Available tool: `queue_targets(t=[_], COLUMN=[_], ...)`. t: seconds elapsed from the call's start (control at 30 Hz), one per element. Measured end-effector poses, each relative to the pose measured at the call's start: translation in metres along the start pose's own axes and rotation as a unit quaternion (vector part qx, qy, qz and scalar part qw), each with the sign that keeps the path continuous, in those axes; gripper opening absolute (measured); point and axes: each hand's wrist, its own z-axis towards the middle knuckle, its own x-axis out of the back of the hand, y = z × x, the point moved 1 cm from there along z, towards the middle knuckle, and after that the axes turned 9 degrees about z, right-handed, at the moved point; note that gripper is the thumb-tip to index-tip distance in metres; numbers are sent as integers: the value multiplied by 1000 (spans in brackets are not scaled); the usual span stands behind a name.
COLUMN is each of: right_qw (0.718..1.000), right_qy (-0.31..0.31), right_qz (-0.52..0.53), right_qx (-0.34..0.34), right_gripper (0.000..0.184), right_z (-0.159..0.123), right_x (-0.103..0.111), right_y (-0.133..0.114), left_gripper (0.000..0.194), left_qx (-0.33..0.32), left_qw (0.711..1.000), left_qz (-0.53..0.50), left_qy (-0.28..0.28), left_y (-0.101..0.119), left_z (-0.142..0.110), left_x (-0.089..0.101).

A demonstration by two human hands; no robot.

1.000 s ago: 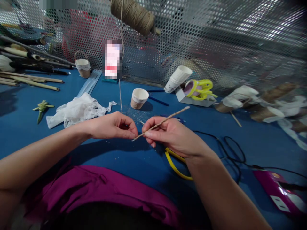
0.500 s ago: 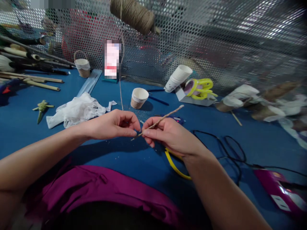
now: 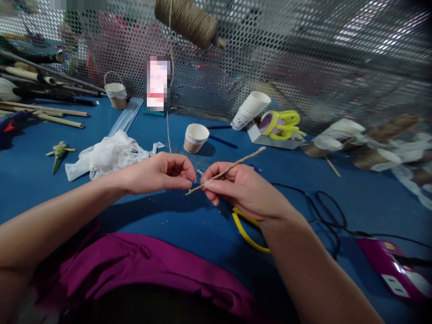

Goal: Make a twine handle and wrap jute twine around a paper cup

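In the middle of the head view, my right hand point(image 3: 232, 184) pinches a short twisted length of twine point(image 3: 241, 160) between thumb and fingers. The twine slants up to the right, and its frayed lower end pokes out toward my left hand point(image 3: 168, 173). My left fingers are curled with the thumb close to their tips; whatever may be between them is hidden. A thin strand hanging from the twine spool point(image 3: 185, 22) drops behind my left hand. Just beyond the hands stands a paper cup point(image 3: 194, 146) wrapped in brown twine with a white lace rim.
Crumpled white lace point(image 3: 108, 155) lies left of the hands, near a small handled basket point(image 3: 116, 96) and a phone point(image 3: 157, 85). Stacked cups point(image 3: 251, 110) and a box of yellow scissors point(image 3: 281, 126) stand behind. Yellow handles point(image 3: 248, 231), a black cable point(image 3: 332, 220) and a purple power strip point(image 3: 388, 270) lie right.
The twine in my right hand has slid slightly up and right. Its lower end now shows clear of my left fingertips. The hanging strand has shifted a little left.
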Motion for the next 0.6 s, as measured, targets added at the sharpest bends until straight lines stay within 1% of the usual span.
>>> queue_targets(t=[0.13,0.27,0.5,0.6], right_qw=[1000,999,999,998], right_qy=[-7,-17,-38,-42], right_qz=[29,35,34,42], right_qx=[5,11,8,7], right_gripper=[9,7,6,7], right_z=[0,-1,-1,1], right_x=[0,-1,-2,-3], right_y=[0,0,0,2], left_gripper=[8,9,15,15], left_qx=[13,17,31,35], left_qw=[1000,1000,996,996], left_qz=[-16,-8,16,12], left_qy=[-16,-25,-78,-79], left_y=[-1,-1,-1,-1], left_z=[1,1,1,1], left_x=[1,0,0,0])
